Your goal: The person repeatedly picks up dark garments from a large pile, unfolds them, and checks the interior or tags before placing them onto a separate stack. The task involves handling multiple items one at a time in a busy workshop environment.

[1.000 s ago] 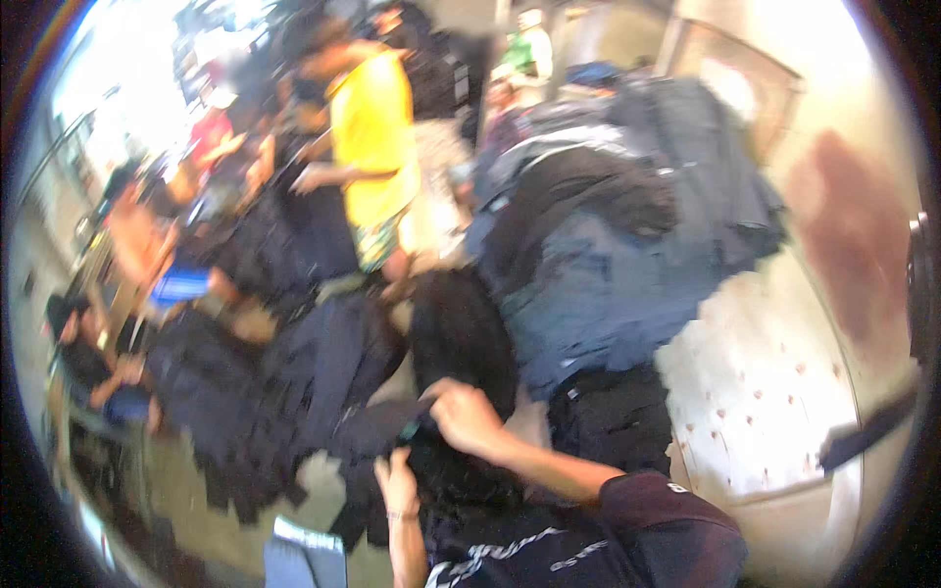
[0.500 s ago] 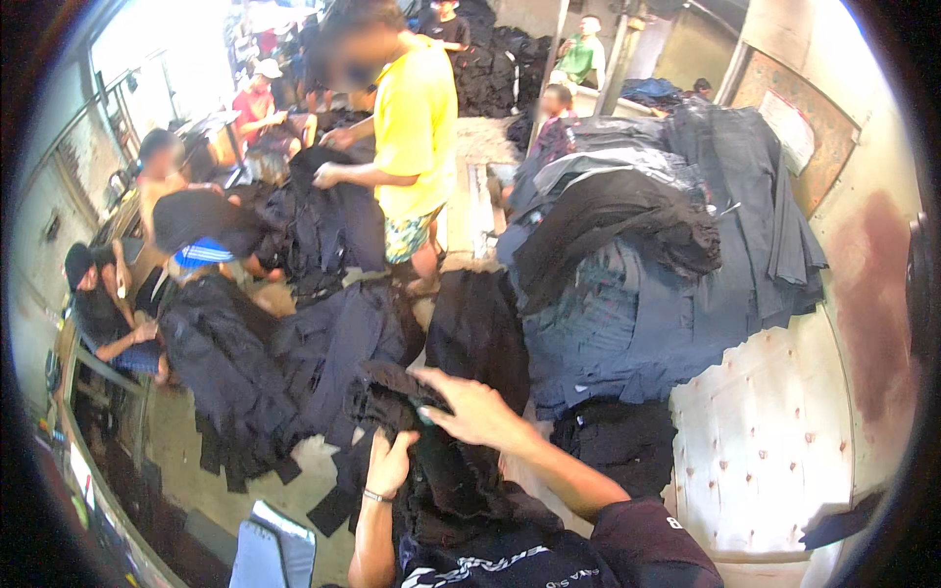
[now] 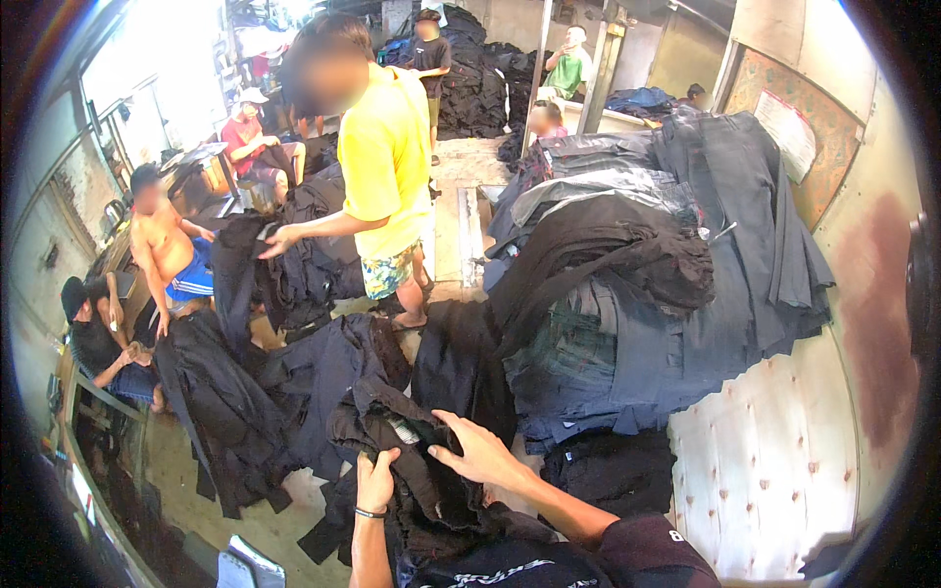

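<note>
A pair of black trousers (image 3: pixel 436 505) is bunched up in front of my body, its upper opening gaping, with a small pale label (image 3: pixel 404 429) inside. My left hand (image 3: pixel 374 480) is closed on the near left edge of the cloth, thumb on top. At the right of that opening, my right hand (image 3: pixel 478 455) has its fingers stretched out and its thumb apart, against the fabric. The lower part of the trousers runs down toward my lap and cannot be told apart from my dark clothes.
Dark garments (image 3: pixel 230 392) lie heaped ahead on the left. A tall stack of dark trousers (image 3: pixel 657 343) stands on the right, beside a white tufted panel (image 3: pixel 765 461). A person in yellow (image 3: pixel 382 157) stands ahead, handling black cloth. Several other people sit or stand farther back.
The trousers' top has opened wider, and its label now shows. My right hand has moved slightly right and down. The person in yellow has shifted left, lowering the cloth.
</note>
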Demonstrator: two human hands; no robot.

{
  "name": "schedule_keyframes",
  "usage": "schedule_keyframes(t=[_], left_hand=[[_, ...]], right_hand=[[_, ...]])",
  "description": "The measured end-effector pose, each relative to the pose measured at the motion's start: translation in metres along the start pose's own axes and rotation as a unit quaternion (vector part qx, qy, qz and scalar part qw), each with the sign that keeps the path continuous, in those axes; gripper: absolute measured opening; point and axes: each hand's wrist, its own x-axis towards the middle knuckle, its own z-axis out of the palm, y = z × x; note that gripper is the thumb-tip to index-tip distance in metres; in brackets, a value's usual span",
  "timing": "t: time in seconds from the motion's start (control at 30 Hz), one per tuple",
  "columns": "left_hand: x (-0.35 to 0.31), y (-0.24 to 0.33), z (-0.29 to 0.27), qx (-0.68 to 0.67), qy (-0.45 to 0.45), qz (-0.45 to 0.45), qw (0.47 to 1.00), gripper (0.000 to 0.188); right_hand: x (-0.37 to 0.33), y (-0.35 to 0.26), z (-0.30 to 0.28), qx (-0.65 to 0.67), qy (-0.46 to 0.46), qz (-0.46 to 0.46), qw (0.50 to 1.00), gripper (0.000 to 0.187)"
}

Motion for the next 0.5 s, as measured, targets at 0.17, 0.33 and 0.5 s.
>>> schedule_keyframes(t=[0.17, 0.33, 0.5], left_hand=[[-0.009, -0.004, 0.021, -0.05, 0.057, -0.068, 0.995, 0.036], [-0.007, 0.002, 0.016, -0.057, 0.061, -0.059, 0.995, 0.053], [-0.004, 0.002, -0.012, -0.099, -0.009, -0.041, 0.994, 0.051]], right_hand=[[-0.028, 0.003, 0.017, 0.048, -0.007, 0.094, 0.994, 0.082], [-0.036, -0.01, 0.025, -0.128, 0.034, 0.046, 0.99, 0.067], [-0.027, -0.028, 0.05, 0.015, 0.032, 0.037, 0.999, 0.047]])
